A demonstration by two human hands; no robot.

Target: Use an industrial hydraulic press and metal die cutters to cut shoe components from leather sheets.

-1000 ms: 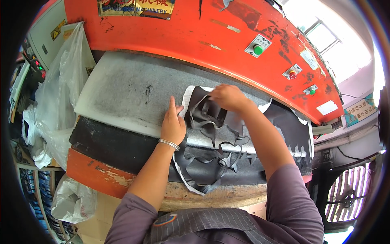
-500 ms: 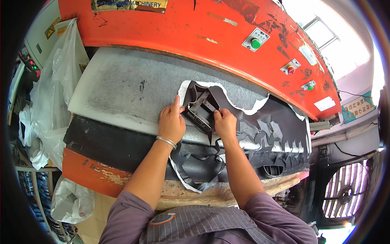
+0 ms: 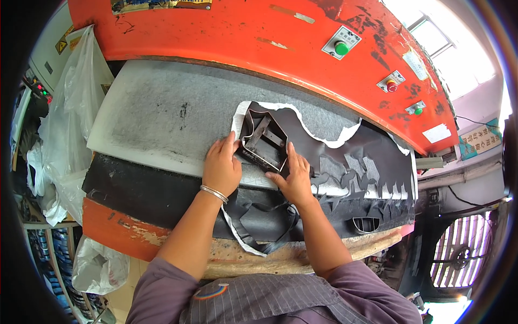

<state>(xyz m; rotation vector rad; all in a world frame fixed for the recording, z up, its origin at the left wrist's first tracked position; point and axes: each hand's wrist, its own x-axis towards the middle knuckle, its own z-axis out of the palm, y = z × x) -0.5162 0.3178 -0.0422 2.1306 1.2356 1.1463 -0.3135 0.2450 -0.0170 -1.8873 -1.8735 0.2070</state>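
Observation:
A steel cutting die (image 3: pixel 263 159) with a crossbar lies on the dark brown leather sheet (image 3: pixel 372 144), close to the sheet's left end. At the die's left side is my left hand (image 3: pixel 222 164), its fingers stretched out and their tips at the metal wall. My right hand (image 3: pixel 295 175) is spread at the opposite side, with the forefinger along the die's right edge and the thumb by its lower corner. Neither hand is wrapped round anything. Torn, cut-out leather stretches to the right of my right hand, and a loose strip of leather scrap (image 3: pixel 241 229) hangs below, between my forearms.
An orange press beam (image 3: pixel 243 40) with a green button (image 3: pixel 341 48) and a red button (image 3: pixel 391 85) spans the back. Under the leather lies a pale cutting board (image 3: pixel 145 108). A smaller half-round die (image 3: pixel 366 224) stands near the front right. Plastic bags (image 3: pixel 75 108) hang at the left.
My right hand has opened from a pinch at the die's right edge and spread along its side. The dark pointed flap below the die no longer shows. My left hand has shifted slightly down.

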